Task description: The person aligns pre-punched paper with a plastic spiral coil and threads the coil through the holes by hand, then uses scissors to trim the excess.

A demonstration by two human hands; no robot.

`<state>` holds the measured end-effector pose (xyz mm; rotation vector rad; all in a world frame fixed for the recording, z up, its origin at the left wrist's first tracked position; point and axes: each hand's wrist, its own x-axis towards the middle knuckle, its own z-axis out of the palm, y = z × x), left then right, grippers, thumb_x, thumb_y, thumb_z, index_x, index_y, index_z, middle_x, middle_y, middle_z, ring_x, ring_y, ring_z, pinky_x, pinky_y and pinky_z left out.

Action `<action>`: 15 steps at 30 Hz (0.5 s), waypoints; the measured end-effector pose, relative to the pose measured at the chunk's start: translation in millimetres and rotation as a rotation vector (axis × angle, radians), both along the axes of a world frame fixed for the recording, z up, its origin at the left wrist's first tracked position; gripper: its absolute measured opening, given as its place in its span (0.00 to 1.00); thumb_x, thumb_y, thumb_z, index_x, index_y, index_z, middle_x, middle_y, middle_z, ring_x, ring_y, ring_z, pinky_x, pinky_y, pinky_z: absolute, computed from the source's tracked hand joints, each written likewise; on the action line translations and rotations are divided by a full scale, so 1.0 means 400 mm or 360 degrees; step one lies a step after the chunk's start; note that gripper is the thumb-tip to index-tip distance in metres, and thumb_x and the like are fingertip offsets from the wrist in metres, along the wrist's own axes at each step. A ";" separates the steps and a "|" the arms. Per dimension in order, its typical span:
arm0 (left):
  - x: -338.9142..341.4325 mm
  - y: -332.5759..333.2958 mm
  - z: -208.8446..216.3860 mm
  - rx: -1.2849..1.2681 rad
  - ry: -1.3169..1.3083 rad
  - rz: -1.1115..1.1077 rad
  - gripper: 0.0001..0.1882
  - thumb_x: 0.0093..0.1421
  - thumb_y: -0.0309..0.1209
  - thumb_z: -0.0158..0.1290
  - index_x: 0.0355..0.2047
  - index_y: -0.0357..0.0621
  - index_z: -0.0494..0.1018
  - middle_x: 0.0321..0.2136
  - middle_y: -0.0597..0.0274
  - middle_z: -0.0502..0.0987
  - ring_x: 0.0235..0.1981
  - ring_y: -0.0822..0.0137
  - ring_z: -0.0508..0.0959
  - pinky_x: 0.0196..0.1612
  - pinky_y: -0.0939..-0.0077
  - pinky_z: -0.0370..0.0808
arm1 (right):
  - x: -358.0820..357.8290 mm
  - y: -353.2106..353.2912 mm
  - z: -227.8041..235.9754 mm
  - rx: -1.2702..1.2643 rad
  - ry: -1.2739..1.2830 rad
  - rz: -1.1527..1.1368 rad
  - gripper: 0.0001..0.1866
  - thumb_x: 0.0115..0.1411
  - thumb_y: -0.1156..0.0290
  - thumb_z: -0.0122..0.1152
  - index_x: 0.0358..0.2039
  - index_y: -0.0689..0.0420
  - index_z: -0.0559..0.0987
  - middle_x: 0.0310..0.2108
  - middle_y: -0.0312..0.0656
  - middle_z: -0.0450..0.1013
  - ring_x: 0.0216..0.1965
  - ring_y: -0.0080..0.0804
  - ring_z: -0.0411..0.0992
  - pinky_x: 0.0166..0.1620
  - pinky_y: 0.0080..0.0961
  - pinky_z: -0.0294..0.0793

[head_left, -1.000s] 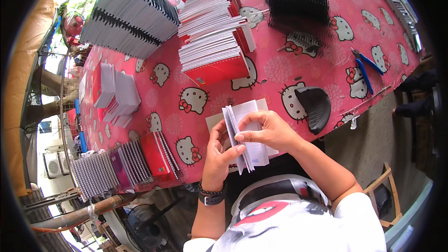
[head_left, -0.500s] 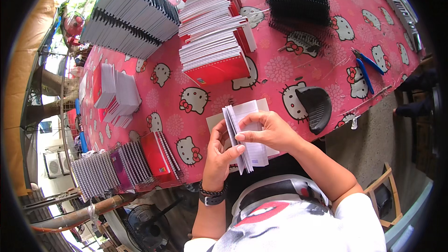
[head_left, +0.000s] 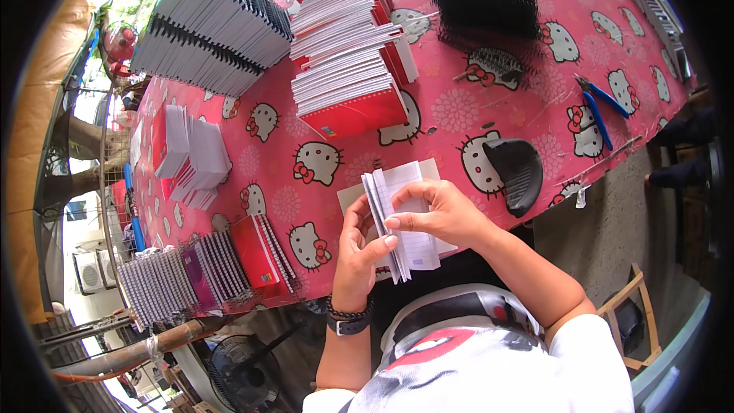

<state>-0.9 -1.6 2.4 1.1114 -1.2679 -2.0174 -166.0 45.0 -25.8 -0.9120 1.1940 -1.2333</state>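
Note:
A small notebook (head_left: 419, 251) with lined white pages stands partly open at the table's near edge, its covers spread beneath the pages. My left hand (head_left: 356, 256), with dark bands at the wrist, curls around the left bunch of pages, thumb on the near side. From the right, my right hand (head_left: 442, 216) bends its fingers over the open page, thumb and forefinger closed at the upright page edges. The fingertips of the left hand are partly hidden behind the paper. Just right of the hands lies a black half-round plastic piece (head_left: 521, 178) with ridges.
Rows of red-covered notebooks (head_left: 353, 113) and tall coil-bound stacks (head_left: 218, 27) stand farther back. Black binding coils (head_left: 485, 4) are piled at the far right, and blue-handled cutters (head_left: 598, 115) lie near the right edge. Finished-looking spiral notebooks (head_left: 157, 283) line the left edge beside loose booklets (head_left: 195, 154).

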 end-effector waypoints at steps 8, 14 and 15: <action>0.002 -0.001 -0.001 0.0024 0.0005 -0.0004 0.41 0.42 0.33 0.59 0.57 0.35 0.55 0.51 0.55 0.63 0.55 0.63 0.63 0.59 0.68 0.57 | -0.003 0.001 0.001 0.0015 -0.0055 0.0019 0.20 0.49 0.57 0.68 0.32 0.62 0.78 0.27 0.41 0.75 0.31 0.23 0.72 0.36 0.24 0.71; 0.000 0.000 0.005 0.0043 0.0031 0.0000 0.42 0.42 0.32 0.59 0.57 0.35 0.54 0.51 0.54 0.64 0.55 0.63 0.63 0.59 0.69 0.58 | -0.002 0.001 0.002 0.0010 -0.0025 0.0006 0.20 0.50 0.57 0.68 0.32 0.62 0.78 0.27 0.41 0.74 0.31 0.23 0.72 0.36 0.24 0.71; -0.001 0.001 0.005 0.0046 0.0035 0.0001 0.42 0.42 0.32 0.59 0.57 0.35 0.54 0.51 0.54 0.64 0.55 0.63 0.63 0.59 0.69 0.58 | -0.002 0.002 0.003 0.0007 -0.0021 0.0004 0.20 0.50 0.57 0.68 0.32 0.62 0.78 0.27 0.41 0.74 0.31 0.23 0.71 0.35 0.24 0.71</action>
